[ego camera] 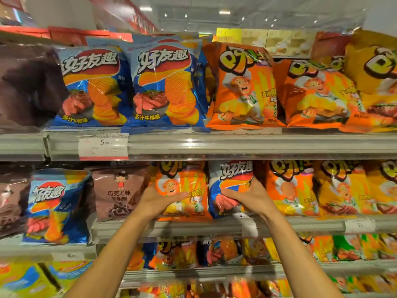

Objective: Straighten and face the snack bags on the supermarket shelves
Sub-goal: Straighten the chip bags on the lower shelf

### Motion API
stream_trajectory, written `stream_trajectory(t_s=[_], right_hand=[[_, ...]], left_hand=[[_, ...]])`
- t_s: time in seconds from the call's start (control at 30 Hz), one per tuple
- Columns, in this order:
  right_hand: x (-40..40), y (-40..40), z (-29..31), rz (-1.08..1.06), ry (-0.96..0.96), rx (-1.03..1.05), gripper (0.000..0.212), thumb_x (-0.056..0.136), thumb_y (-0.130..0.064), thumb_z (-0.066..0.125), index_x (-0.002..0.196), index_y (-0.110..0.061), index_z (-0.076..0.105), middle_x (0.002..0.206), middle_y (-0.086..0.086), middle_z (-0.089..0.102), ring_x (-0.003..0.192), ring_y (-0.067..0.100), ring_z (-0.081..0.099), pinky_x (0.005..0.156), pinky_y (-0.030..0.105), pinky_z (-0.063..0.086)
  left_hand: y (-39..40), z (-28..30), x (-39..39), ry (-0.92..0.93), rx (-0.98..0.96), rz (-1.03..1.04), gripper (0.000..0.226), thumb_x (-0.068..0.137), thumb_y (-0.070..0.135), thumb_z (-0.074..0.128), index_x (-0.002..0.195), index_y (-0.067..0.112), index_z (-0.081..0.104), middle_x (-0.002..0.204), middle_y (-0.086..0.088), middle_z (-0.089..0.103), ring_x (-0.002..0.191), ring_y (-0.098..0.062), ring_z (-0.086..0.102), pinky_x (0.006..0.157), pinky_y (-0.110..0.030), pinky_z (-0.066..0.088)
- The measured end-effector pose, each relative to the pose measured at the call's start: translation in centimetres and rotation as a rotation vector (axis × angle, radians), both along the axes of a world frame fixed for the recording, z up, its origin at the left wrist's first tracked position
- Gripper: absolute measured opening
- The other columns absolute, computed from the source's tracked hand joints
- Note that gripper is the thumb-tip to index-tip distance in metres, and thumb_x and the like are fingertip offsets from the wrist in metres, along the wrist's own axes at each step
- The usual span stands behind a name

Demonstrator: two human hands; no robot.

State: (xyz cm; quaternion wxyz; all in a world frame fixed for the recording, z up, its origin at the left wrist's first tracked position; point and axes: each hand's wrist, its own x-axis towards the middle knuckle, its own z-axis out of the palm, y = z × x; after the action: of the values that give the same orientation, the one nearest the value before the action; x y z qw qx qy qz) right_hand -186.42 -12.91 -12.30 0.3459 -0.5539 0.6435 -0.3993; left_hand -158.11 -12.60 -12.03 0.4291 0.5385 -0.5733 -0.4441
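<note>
On the middle shelf my left hand [158, 200] grips the left side of an orange snack bag [189, 186] with a cartoon chef, thumb across its front. Right beside it, my right hand [247, 195] grips a blue chip bag [231, 175], thumb on its front and fingers round its right edge. Both bags stand upright and face forward, touching each other. Their lower corners rest at the shelf's front lip [214, 224].
The top shelf [214, 145] holds two blue chip bags [163, 87] and orange chef bags [242, 87]. A brown chocolate bag [118, 192] and another blue bag [55, 207] stand left of my hands, orange and yellow bags [337, 188] to the right. Lower shelves hold more bags.
</note>
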Motion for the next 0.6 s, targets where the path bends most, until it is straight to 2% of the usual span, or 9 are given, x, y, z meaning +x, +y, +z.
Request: stream_trajectory(t_s=[0.03,0.1,0.17,0.2,0.37,0.5,0.6], right_hand=[[0.2,0.0,0.0,-0.015,0.011,-0.005,0.076,0.047,-0.057,0.093,0.111,-0.032,0.062,0.105,-0.010,0.074,0.099,0.012,0.071,0.091,0.034,0.059],[0.7,0.3,0.0,-0.044,0.043,-0.036,0.057,0.055,-0.051,0.095,0.098,-0.035,0.062,0.092,-0.019,0.073,0.090,0.001,0.070,0.073,0.016,0.055],[1.1,0.7,0.1,-0.066,0.072,-0.093,0.046,0.060,-0.047,0.095,0.090,-0.037,0.061,0.079,-0.027,0.069,0.078,-0.010,0.067,0.060,0.004,0.046],[1.5,0.9,0.3,-0.073,0.092,-0.118,0.045,0.061,-0.048,0.094,0.090,-0.037,0.060,0.079,-0.027,0.067,0.076,-0.010,0.066,0.060,0.004,0.045],[2.7,2.1,2.1,-0.117,0.224,-0.162,0.059,0.062,-0.063,0.087,0.104,-0.029,0.064,0.097,-0.013,0.072,0.092,0.010,0.068,0.084,0.035,0.058],[2.3,3.1,3.7,-0.113,0.315,-0.166,0.057,0.062,-0.065,0.086,0.095,-0.025,0.064,0.089,-0.010,0.071,0.086,0.012,0.068,0.078,0.039,0.060],[0.9,4.4,4.0,-0.131,0.323,-0.178,0.071,0.061,-0.065,0.087,0.109,-0.022,0.057,0.101,-0.008,0.070,0.096,0.015,0.067,0.081,0.039,0.058]], left_hand=[[0.0,0.0,0.2,0.013,0.018,0.018,0.041,0.069,0.028,0.090,0.105,0.025,0.072,0.090,0.012,0.077,0.086,0.000,0.071,0.066,-0.011,0.052],[0.1,0.4,0.5,0.039,0.038,0.058,0.045,0.065,0.029,0.092,0.105,0.026,0.071,0.095,0.008,0.077,0.092,-0.007,0.071,0.073,-0.017,0.054],[0.2,0.7,0.8,0.048,0.034,0.068,0.042,0.065,0.028,0.092,0.101,0.026,0.072,0.090,0.010,0.077,0.087,-0.005,0.072,0.066,-0.014,0.052],[0.3,0.8,0.9,0.058,0.031,0.070,0.040,0.065,0.026,0.092,0.099,0.025,0.071,0.088,0.012,0.077,0.084,-0.004,0.072,0.062,-0.012,0.052],[0.5,1.0,1.3,0.110,0.041,0.074,0.044,0.064,0.027,0.092,0.103,0.024,0.070,0.087,0.013,0.077,0.077,0.001,0.071,0.054,-0.008,0.050],[0.8,0.4,1.5,0.118,0.055,0.067,0.060,0.057,0.037,0.093,0.110,0.026,0.068,0.095,0.013,0.077,0.087,-0.002,0.072,0.071,-0.019,0.053],[1.2,-0.1,1.2,0.133,0.045,0.049,0.057,0.056,0.039,0.093,0.104,0.031,0.064,0.089,0.023,0.075,0.080,0.006,0.070,0.062,-0.012,0.051]])
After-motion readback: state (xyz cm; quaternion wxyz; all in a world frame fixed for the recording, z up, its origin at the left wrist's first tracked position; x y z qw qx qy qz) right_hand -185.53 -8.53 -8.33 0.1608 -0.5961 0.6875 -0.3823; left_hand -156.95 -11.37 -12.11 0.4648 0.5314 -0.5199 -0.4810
